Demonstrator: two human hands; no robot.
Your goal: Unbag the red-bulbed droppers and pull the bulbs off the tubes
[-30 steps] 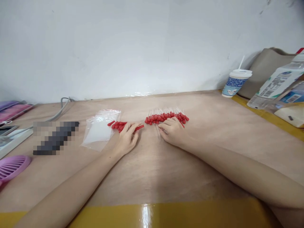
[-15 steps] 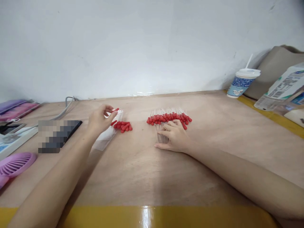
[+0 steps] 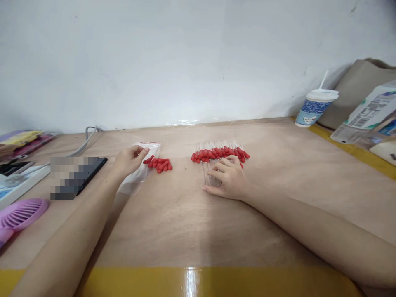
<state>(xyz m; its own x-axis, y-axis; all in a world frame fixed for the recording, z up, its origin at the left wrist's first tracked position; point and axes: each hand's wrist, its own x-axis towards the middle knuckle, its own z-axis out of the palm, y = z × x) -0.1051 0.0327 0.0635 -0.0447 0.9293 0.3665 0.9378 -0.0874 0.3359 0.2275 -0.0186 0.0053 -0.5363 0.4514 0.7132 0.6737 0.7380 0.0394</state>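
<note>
My left hand (image 3: 128, 160) is above a clear zip bag (image 3: 139, 177), its thumb and fingers curled together. Whatever those fingers hold, if anything, is hidden. Just right of its thumb is a small heap of red rubber bulbs (image 3: 161, 164), partly on the bag's edge. My right hand (image 3: 229, 177) lies with fingers spread over a row of thin clear tubes (image 3: 208, 175). Beyond its fingers, several red bulbs (image 3: 216, 154) are lined up close together, with more clear tubes (image 3: 213, 144) extending behind them. The palm covers some tubes and bulbs.
On the left are a dark phone (image 3: 89, 175), a pink fan (image 3: 26, 214), a grey cable (image 3: 82, 146) and colourful packets (image 3: 23, 142). A lidded cup with a straw (image 3: 315, 108), a plastic package (image 3: 368, 111) and a grey bag (image 3: 349, 90) stand at the right. Yellow tape (image 3: 216, 280) edges the table.
My left hand has drawn slightly left and its fingers have curled in. Something red at its fingertips no longer shows, and more of the bag's top is visible. My right hand has barely moved.
</note>
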